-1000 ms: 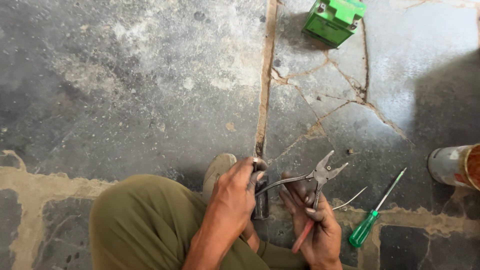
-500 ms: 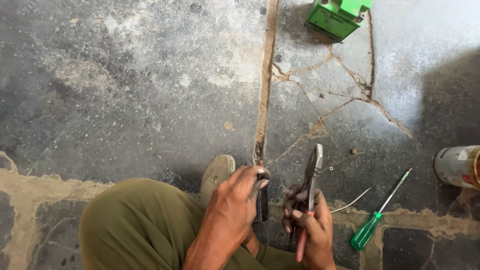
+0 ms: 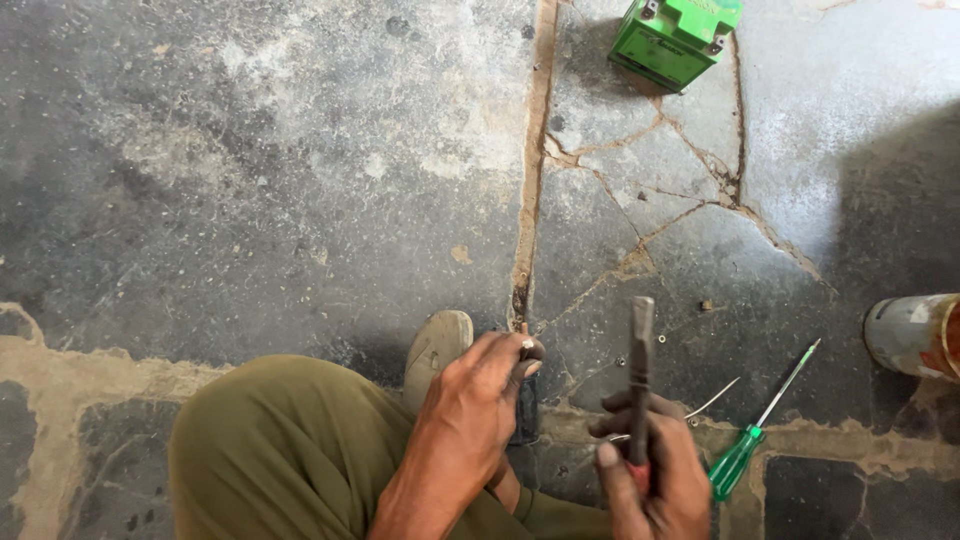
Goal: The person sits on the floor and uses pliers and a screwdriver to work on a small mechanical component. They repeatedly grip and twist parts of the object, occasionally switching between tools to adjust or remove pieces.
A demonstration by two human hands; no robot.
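1. The right hand (image 3: 655,475) has its fingers clenched around the red-handled steel pliers (image 3: 640,375), held upright with the tips closed, above the cracked grey stone floor (image 3: 300,200).
2. The left hand (image 3: 470,415) has its fingers grasping a small dark block-shaped part (image 3: 525,415) just beside the pliers.
3. A green-handled screwdriver (image 3: 755,435) lies near the right hand.
4. A green box-shaped battery (image 3: 672,38) sits well apart.

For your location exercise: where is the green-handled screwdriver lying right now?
The green-handled screwdriver lies on the stone floor at lower right, just beyond the right hand.
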